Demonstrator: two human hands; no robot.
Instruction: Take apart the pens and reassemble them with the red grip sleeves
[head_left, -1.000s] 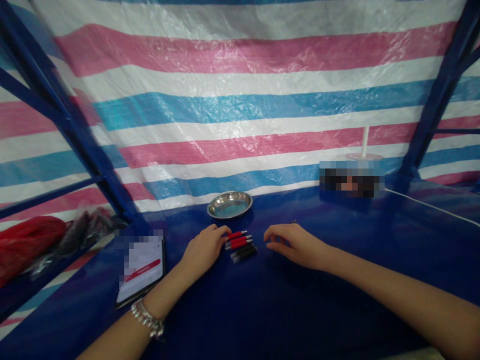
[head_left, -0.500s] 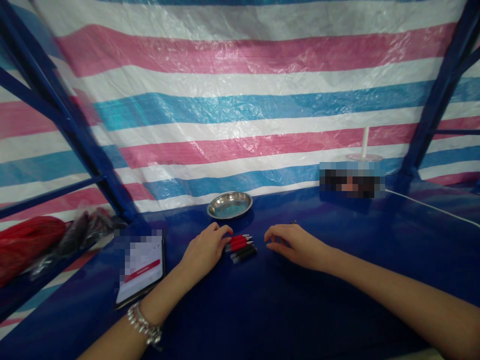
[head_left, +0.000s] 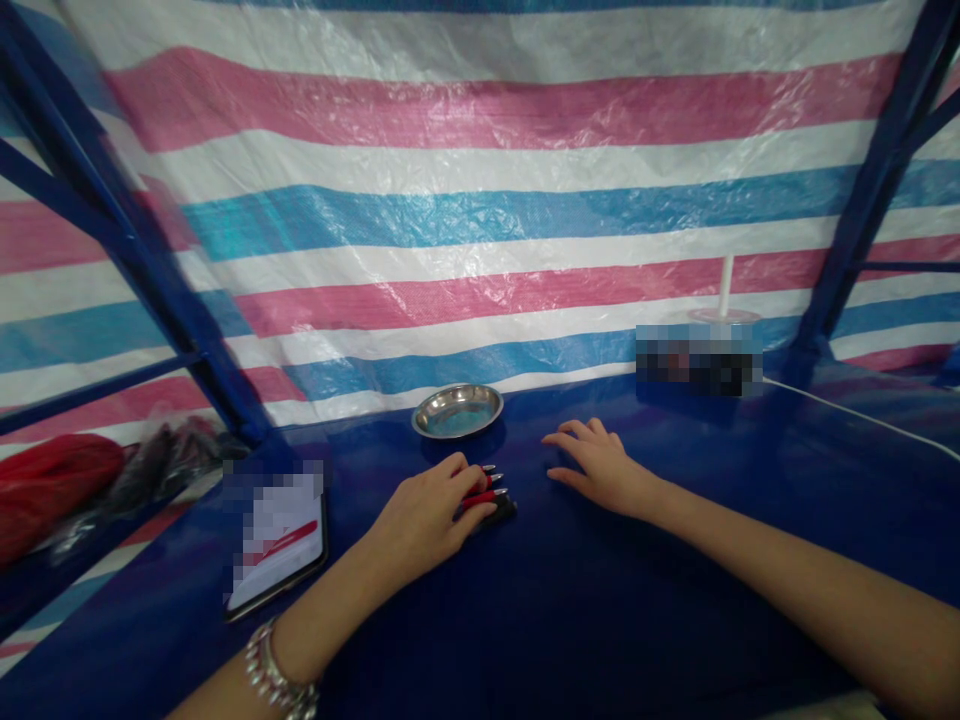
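Note:
Over several red pens [head_left: 484, 497] on the blue tabletop, my left hand [head_left: 431, 505] is closed, with its thumb and fingers around them. The silver pen tips stick out to the right, and the rest is covered by the hand. Black pens or markers [head_left: 506, 510] lie just under and beside the thumb, partly hidden. My right hand [head_left: 604, 468] is open, its fingers apart and nothing in them, to the right of the pens. Behind my left hand stands a shiny oval metal dish [head_left: 457, 418].
A phone or tablet [head_left: 285, 565] with a lit screen lies left of my left forearm. At the back right is a blurred-out dark object [head_left: 697, 365] near a white upright rod [head_left: 725, 285]. A white cable [head_left: 862, 407] runs right. Blue metal posts [head_left: 847, 220] and striped sheeting stand behind.
My left hand has moved right, over the red pens, and its fingers have closed around them. The right hand has shifted slightly back and right, with its fingers spread wider.

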